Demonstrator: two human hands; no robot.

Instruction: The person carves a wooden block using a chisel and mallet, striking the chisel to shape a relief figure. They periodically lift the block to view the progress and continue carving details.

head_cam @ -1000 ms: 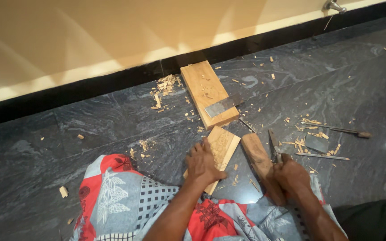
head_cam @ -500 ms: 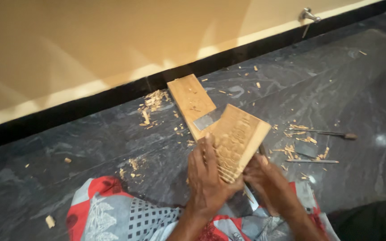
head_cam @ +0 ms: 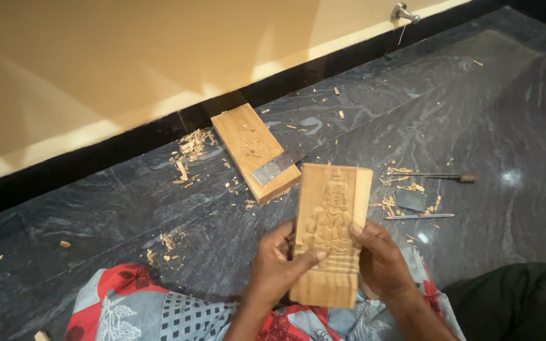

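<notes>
Fingers point(head_cam: 298, 257) of the left hand point(head_cam: 276, 268) and the right hand point(head_cam: 380, 259) clamp the side edges of a pale rectangular wooden panel carved with a seated figure point(head_cam: 330, 230), held upright above a patterned red-and-blue cloth point(head_cam: 134, 309). Stiff and probably light, it seems best gripped by its plain edges, sparing the fragile relief. A flat wooden block point(head_cam: 248, 142), thin metal carving tools point(head_cam: 421, 216) and wood chips point(head_cam: 188, 148) lie beyond on the dark stone floor point(head_cam: 488, 113).

We held the carved wooden panel point(head_cam: 331, 232) upright between both hands, the left hand point(head_cam: 277, 268) at its eight o'clock with the thumb across the relief, the right hand point(head_cam: 382, 259) at four. A plain wooden block point(head_cam: 248, 144) with a metal blade point(head_cam: 279, 165) lay at eleven o'clock, thin chisels point(head_cam: 426, 196) at two, all on the dark stone floor point(head_cam: 500, 113).
</notes>
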